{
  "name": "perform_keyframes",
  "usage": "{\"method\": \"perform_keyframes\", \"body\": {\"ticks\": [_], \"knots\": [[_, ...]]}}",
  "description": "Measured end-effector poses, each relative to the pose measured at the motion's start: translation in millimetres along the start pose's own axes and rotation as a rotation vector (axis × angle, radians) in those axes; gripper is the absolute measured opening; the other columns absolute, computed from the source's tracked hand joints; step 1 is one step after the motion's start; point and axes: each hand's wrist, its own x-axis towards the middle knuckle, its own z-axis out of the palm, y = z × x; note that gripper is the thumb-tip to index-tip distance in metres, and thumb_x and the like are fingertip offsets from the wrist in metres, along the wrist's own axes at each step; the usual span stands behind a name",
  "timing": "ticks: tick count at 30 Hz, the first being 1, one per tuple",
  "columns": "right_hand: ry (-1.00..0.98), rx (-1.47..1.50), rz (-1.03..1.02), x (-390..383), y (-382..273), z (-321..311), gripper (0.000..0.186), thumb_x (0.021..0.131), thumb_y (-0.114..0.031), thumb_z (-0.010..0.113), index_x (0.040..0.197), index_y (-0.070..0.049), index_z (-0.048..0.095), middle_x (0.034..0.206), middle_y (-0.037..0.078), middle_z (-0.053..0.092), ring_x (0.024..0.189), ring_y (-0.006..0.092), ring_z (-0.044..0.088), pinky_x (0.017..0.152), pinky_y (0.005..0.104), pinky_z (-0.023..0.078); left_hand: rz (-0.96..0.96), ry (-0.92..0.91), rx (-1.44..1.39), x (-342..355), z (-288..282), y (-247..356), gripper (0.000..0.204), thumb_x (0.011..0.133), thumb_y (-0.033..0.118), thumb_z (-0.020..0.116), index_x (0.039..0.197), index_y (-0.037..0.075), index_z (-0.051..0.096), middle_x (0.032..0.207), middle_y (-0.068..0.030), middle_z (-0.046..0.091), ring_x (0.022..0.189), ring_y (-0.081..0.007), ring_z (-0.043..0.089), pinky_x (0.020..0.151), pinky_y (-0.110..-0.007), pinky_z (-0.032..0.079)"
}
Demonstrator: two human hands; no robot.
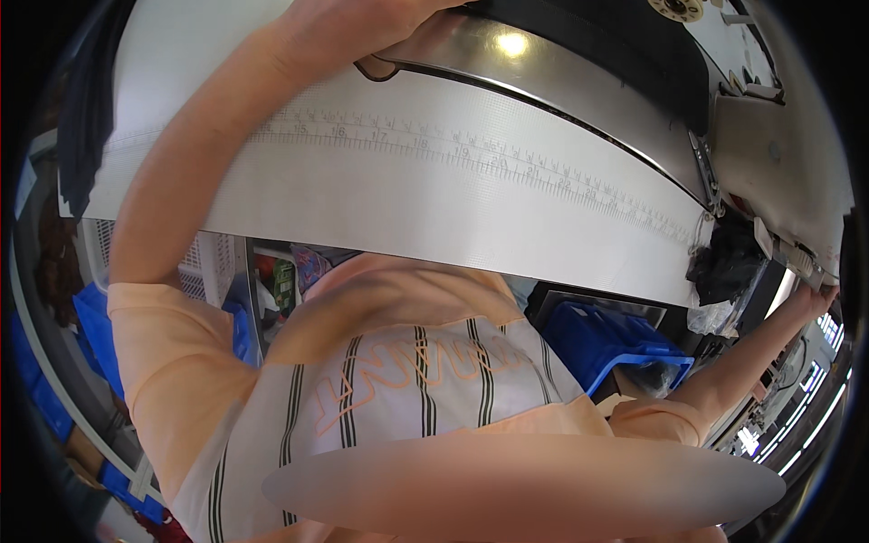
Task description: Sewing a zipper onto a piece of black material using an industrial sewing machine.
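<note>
One left hand (362,23) rests on the upper edge of the white tabletop (507,217), beside its single curved metal plate (543,81); its fingers seem curled, though I cannot tell any grip. One right hand (822,297) reaches beyond the tabletop's right end, fingers unclear. One blue crate (606,339) sits below the tabletop.

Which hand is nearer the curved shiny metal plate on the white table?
Left. The left hand rests at the curved shiny metal plate; the right hand is far off, beyond the table's right end.
</note>
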Motion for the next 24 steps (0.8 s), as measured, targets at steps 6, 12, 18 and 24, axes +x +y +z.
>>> {"method": "perform_keyframes", "body": {"ticks": [6,12,18,24], "knots": [[0.036,0.087,0.018,0,5,-1,0.051,0.096,-0.028,0.048,0.136,0.004,0.047,0.146,0.023,0.042,0.135,0.0438,0.036,0.11,0.0678,0.026,0.028,0.059,0.008,1,3,-3,0.02,0.079,0.006,0.07,0.098,0.0,0.071,0.097,-0.0129,0.072,0.079,-0.0229,0.071,0.069,-0.031,0.059],[0.077,-0.2,0.042,-6,-13,18,0.051,0.095,-0.028,0.048,0.135,0.005,0.047,0.142,0.022,0.046,0.131,0.042,0.044,0.105,0.0658,0.036,0.035,0.03,0.018,2,-2,-1,0.021,0.078,0.006,0.07,0.098,0.0,0.071,0.096,-0.0118,0.072,0.08,-0.0229,0.07,0.068,-0.031,0.059],[-0.081,0.153,-0.035,-55,12,34,0.055,0.097,-0.03,0.041,0.143,0.0,0.04,0.152,0.021,0.033,0.14,0.0435,0.029,0.112,0.0678,0.021,0.041,0.027,-0.003,3,-2,-3,0.022,0.078,0.005,0.07,0.099,0.0,0.071,0.096,-0.012,0.071,0.081,-0.0238,0.07,0.069,-0.032,0.058],[-0.09,0.035,-0.025,-67,9,25,0.058,0.094,-0.032,0.048,0.144,-0.005,0.041,0.155,0.02,0.029,0.143,0.0433,0.024,0.111,0.0706,0.017,-0.015,0.007,-0.039,0,-4,-1,0.026,0.076,0.005,0.071,0.102,0.0,0.069,0.098,-0.0118,0.07,0.085,-0.0244,0.068,0.072,-0.032,0.057]]}}
